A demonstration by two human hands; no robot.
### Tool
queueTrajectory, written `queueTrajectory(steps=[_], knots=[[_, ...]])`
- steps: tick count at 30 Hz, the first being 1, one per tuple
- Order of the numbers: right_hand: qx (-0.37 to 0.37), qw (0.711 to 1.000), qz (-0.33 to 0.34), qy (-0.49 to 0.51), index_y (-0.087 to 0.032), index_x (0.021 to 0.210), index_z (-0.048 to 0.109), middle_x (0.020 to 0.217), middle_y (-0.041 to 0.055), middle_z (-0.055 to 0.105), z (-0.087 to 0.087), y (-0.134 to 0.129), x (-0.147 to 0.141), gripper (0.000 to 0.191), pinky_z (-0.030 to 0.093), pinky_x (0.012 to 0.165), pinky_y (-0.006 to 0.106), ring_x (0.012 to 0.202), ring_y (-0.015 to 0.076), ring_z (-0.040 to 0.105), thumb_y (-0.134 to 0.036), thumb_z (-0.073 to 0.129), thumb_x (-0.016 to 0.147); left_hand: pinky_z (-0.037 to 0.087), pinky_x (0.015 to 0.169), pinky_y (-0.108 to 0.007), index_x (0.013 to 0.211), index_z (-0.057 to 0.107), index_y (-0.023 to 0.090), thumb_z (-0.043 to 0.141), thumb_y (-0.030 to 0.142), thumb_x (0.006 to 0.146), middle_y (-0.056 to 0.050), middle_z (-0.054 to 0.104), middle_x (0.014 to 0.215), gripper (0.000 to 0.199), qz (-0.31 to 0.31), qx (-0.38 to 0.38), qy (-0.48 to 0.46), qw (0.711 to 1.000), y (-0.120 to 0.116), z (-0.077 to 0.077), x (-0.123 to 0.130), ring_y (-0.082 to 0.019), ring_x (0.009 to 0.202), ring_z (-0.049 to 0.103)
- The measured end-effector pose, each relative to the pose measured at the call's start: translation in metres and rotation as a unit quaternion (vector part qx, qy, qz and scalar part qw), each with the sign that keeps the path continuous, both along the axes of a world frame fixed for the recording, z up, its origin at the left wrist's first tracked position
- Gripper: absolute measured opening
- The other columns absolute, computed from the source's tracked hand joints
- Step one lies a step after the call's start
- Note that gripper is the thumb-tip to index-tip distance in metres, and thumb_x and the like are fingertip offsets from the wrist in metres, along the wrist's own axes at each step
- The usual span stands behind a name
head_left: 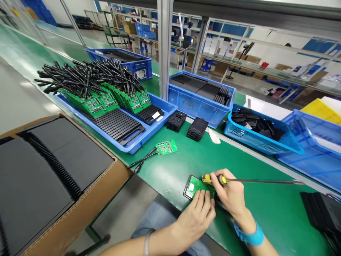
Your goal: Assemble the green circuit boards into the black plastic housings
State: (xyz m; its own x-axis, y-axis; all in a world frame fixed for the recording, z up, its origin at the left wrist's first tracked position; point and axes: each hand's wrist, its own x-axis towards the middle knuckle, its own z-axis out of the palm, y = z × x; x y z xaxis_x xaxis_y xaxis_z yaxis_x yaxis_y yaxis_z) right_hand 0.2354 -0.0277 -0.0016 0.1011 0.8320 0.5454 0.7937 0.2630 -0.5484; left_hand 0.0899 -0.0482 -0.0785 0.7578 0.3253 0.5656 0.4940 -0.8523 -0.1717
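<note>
Near the front edge of the green table, a green circuit board point(192, 187) sits in a shallow black case point(185, 189). My left hand point(195, 218) lies over its near side, fingers together and pressing on the board; the thumb is hidden. My right hand point(229, 193) is closed around a screwdriver point(206, 178) with a yellow and black handle. Its long shaft points right, away from the board, while the handle's butt end is at the board's far edge. Left of the case lies another circuit board point(167, 147) with two black antennas point(142, 160).
A blue tray point(130, 149) holds upright boards with antennas point(90, 80). Two stacks of black cases point(176, 121) stand before a blue crate point(197, 105). Further right are a blue basket point(261, 142) of black parts and black pieces point(319, 213). A carton point(106, 174) stands at left.
</note>
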Motion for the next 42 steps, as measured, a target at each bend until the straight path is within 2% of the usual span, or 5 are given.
queueTrajectory(steps=[15, 21, 26, 38, 42], knots=[[-0.081, 0.963, 0.259, 0.008, -0.022, 0.088, 0.051, 0.075, 0.0014, 0.061, 0.015, -0.009, -0.044, 0.008, 0.048, 0.058, 0.027, 0.064, 0.0156, 0.059, -0.017, 0.05, 0.094, 0.041, 0.091, -0.041, 0.132, 0.052, 0.009, 0.045, 0.012, 0.093, -0.013, 0.061, 0.126, 0.04, 0.019, -0.081, 0.054, 0.995, -0.01, -0.013, 0.013, -0.027, 0.108, 0.056], [0.015, 0.989, 0.114, 0.092, -0.022, 0.097, 0.057, 0.083, 0.0018, 0.064, 0.032, -0.035, -0.016, 0.011, 0.05, 0.065, 0.025, 0.074, 0.015, 0.063, -0.014, 0.057, 0.09, 0.032, 0.105, -0.045, 0.138, 0.044, 0.01, 0.061, 0.037, 0.086, -0.014, 0.061, 0.127, 0.06, -0.126, -0.143, 0.079, 0.978, 0.028, 0.015, -0.019, -0.028, 0.114, 0.054], [0.057, 0.986, 0.141, 0.075, -0.022, 0.093, 0.055, 0.075, 0.0008, 0.065, 0.023, -0.051, -0.011, 0.014, 0.05, 0.059, 0.024, 0.066, 0.0148, 0.064, -0.009, 0.056, 0.086, 0.006, 0.106, -0.067, 0.151, 0.005, 0.009, 0.072, 0.057, 0.072, -0.021, 0.063, 0.124, 0.115, -0.284, -0.401, 0.022, 0.871, 0.084, 0.044, -0.034, -0.038, 0.108, 0.061], [-0.074, 0.984, 0.162, -0.004, -0.023, 0.087, 0.049, 0.069, -0.003, 0.057, 0.011, -0.059, 0.01, 0.009, 0.045, 0.055, 0.021, 0.056, 0.0113, 0.056, -0.019, 0.048, 0.095, 0.019, 0.105, -0.056, 0.151, 0.022, 0.015, 0.076, 0.05, 0.073, -0.016, 0.074, 0.103, 0.1, -0.273, -0.432, 0.006, 0.86, 0.093, 0.052, -0.016, -0.036, 0.091, 0.068], [-0.12, 0.989, 0.014, -0.079, -0.025, 0.097, 0.05, 0.075, -0.0013, 0.064, 0.008, -0.045, 0.047, 0.012, 0.048, 0.054, 0.023, 0.057, 0.0142, 0.061, -0.036, 0.045, 0.096, 0.018, 0.105, -0.057, 0.144, 0.036, 0.019, 0.076, 0.047, 0.075, -0.013, 0.075, 0.102, 0.084, -0.264, -0.474, 0.034, 0.84, 0.098, 0.058, -0.015, -0.035, 0.094, 0.068]])
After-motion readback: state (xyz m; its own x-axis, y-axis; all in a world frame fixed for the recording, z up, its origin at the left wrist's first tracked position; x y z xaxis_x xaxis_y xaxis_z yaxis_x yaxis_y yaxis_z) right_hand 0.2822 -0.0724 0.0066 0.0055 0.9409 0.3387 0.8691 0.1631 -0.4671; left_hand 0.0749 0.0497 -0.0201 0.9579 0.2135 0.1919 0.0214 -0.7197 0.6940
